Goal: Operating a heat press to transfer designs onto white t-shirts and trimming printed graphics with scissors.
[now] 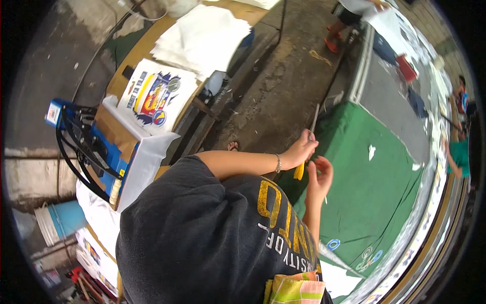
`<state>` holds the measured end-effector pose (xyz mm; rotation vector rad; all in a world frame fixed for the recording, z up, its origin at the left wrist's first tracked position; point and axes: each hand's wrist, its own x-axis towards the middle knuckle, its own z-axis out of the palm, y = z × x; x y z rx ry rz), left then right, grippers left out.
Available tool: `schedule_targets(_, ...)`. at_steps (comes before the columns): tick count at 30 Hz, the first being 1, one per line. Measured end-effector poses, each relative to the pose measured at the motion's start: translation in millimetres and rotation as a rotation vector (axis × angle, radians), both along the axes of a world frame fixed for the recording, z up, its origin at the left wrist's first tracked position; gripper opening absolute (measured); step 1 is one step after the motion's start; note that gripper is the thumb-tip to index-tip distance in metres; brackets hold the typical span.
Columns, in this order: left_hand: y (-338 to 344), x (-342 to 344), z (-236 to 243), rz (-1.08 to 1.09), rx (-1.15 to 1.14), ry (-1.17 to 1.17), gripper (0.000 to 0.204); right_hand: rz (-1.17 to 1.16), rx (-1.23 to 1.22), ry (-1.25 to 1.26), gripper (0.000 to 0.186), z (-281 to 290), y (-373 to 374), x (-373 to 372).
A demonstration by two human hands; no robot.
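My left hand (301, 150), with a bracelet at the wrist, closes on a long thin tool (314, 121). Its slim grey shaft points away past the fingers, and a yellow part (299, 171) hangs below the palm. Whether shaft and yellow part are one piece, I cannot tell. Just to the right, my right hand (321, 178) is raised with curved fingers and the thumb apart from them, and nothing shows between them. Both hands are at the near-left edge of a table covered in green cloth (374, 167). A small white scrap (372, 151) lies on that cloth.
To the left, a wooden table bears stacked white cloth (202, 38), a printed white sheet (157, 96) and a blue press-like machine (109, 152) with black arms. A blue bucket (66, 219) stands behind it. Other people (458, 152) are at the far right; another stands beyond the table.
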<state>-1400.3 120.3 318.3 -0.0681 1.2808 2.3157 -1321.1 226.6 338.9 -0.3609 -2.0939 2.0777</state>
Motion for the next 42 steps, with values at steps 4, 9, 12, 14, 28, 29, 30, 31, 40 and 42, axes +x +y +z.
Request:
schedule_targets(4, -89.6, -29.2, -16.5, 0.244, -0.191, 0.238, 0.013, 0.3, -0.275, -0.161, 0.031, -8.9, -90.5, -60.3)
schedule_targets(9, -192.1, -95.5, -52.8, 0.512, -0.655, 0.316, 0.031, 0.597, -0.308, -0.336, 0.031, -30.1, -182.9, -138.0)
schedule_targets(12, -255.1, -132.7, -60.0, 0.572, -0.44, 0.099, 0.034, 0.758, -0.243, -0.403, 0.029, -45.1, -231.9, -190.1)
schedule_targets(14, -296.7, -141.4, -49.4, 0.477, -0.628, 0.031, 0.035, 0.911, -0.323, -0.48, 0.033, -50.1, -268.5, -213.3)
schedule_targets(28, -418.6, -65.0, -146.0, 0.904, -0.766, -0.37, 0.038, 1.273, -0.025, -0.501, 0.038, -123.6, -450.4, -322.5)
schedule_targets(29, -413.0, -64.3, -142.1, 0.933, -0.72, -0.415, 0.037, 1.28, 0.048, -0.483, 0.042, -127.6, -457.1, -328.7)
schedule_targets(30, -410.2, -65.0, -138.7, 0.96, -0.673, -0.459, 0.036, 1.283, 0.12, -0.463, 0.046, -131.7, -462.1, -333.0)
schedule_targets(31, -405.8, -61.7, -140.2, 0.981, -0.672, -0.482, 0.036, 1.255, 0.191, -0.41, 0.058, -126.0, -469.7, -325.8)
schedule_targets(40, -386.8, -50.7, -142.7, 0.952, -0.25, -0.586, 0.036, 1.163, 0.713, 0.278, 0.067, -172.9, -494.8, -324.9)
schedule_targets(42, -389.4, -45.4, -141.9, 0.995, -0.055, -0.584, 0.039, 1.128, 0.656, 0.187, 0.061, -181.1, -493.5, -326.4)
